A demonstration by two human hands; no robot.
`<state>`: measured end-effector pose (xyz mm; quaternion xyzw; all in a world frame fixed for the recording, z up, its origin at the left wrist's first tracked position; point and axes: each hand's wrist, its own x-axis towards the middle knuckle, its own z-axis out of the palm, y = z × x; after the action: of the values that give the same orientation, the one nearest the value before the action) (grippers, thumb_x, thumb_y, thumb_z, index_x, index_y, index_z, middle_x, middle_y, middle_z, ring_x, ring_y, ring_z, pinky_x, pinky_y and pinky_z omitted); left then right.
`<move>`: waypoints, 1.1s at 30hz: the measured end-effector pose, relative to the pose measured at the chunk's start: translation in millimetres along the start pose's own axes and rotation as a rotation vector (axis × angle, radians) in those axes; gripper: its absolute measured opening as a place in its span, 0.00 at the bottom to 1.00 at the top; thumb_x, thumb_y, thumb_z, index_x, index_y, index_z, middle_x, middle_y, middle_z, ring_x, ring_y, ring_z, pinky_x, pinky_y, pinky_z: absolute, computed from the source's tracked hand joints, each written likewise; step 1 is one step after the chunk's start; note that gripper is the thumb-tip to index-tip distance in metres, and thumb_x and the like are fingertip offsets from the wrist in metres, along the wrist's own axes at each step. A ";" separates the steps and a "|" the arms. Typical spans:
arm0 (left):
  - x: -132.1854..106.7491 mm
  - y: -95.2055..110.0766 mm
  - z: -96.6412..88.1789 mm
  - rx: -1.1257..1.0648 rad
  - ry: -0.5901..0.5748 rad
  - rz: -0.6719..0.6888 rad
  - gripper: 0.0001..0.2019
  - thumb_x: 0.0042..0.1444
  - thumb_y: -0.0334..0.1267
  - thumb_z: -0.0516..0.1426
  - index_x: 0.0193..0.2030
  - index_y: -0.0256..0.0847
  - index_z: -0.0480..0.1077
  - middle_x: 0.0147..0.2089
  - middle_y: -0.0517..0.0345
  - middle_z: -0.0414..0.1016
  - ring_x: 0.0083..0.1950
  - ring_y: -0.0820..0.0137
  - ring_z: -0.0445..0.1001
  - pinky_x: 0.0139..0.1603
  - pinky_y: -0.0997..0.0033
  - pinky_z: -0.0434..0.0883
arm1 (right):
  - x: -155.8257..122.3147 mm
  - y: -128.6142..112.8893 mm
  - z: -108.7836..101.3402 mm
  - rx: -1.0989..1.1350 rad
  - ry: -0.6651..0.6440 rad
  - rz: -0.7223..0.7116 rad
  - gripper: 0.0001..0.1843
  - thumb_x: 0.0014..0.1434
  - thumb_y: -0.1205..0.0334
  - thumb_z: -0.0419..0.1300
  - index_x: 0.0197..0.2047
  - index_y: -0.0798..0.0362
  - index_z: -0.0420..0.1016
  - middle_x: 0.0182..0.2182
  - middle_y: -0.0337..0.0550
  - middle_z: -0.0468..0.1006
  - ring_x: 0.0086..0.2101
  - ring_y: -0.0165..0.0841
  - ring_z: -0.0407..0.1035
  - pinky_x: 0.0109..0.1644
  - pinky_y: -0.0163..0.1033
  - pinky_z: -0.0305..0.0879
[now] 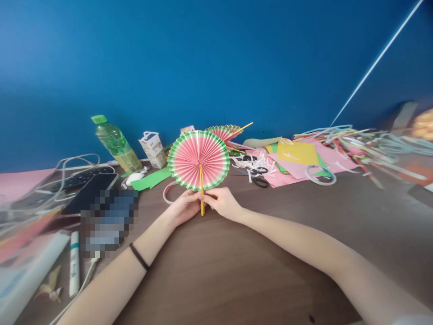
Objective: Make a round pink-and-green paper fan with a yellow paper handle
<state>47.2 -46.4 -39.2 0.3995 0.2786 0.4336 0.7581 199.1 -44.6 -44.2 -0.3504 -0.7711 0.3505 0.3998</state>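
Note:
A round pleated paper fan [184, 158], pink in the middle with a white band and a green edge, stands upright before me. Its yellow stick handle [202, 208] points down toward the table. My left hand [187, 205] pinches the handle from the left, fingers closed. From the right, my right hand [221, 202] grips the same handle just below the disc, thumb and fingers together. Behind the held fan lies a second pleated fan [223, 132] in the same colours, partly hidden, with a yellow stick reaching up right.
At the left stand a green-capped bottle [117, 143] and a small carton [154, 150], near phones, cables and a marker [74, 264]. Black-handled scissors [260, 182], white paper strips, a yellow sheet [297, 152], pink sheets and a tape roll [320, 183] lie right, before a blue wall.

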 end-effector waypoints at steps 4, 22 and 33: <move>-0.3 -0.4 0.1 0.010 -0.049 -0.001 0.07 0.42 0.35 0.65 0.26 0.33 0.74 0.27 0.50 0.76 0.38 0.60 0.76 0.46 0.58 0.71 | 0.0 0.0 0.6 0.010 0.011 0.006 0.23 0.59 0.48 0.53 0.21 0.56 0.70 0.14 0.33 0.64 0.19 0.23 0.58 0.27 0.29 0.55; 1.1 -4.4 -6.3 -0.132 0.095 0.043 0.11 0.43 0.30 0.65 0.36 0.34 0.74 0.36 0.53 0.78 0.45 0.66 0.75 0.53 0.66 0.68 | 3.6 -1.2 -0.2 -0.087 0.010 -0.045 0.16 0.61 0.59 0.50 0.25 0.56 0.69 0.22 0.36 0.68 0.24 0.25 0.59 0.29 0.30 0.55; 1.4 -1.1 -6.5 -0.209 0.177 -0.029 0.10 0.48 0.25 0.61 0.37 0.39 0.73 0.39 0.57 0.78 0.41 0.73 0.76 0.45 0.75 0.69 | 32.5 16.2 -56.1 -0.450 0.251 0.050 0.16 0.61 0.56 0.49 0.30 0.55 0.72 0.19 0.36 0.71 0.22 0.27 0.63 0.28 0.30 0.55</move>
<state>43.3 -43.2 -43.6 0.2745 0.3038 0.4828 0.7742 237.6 5.0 -21.1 -0.4901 -0.7653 0.1336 0.3954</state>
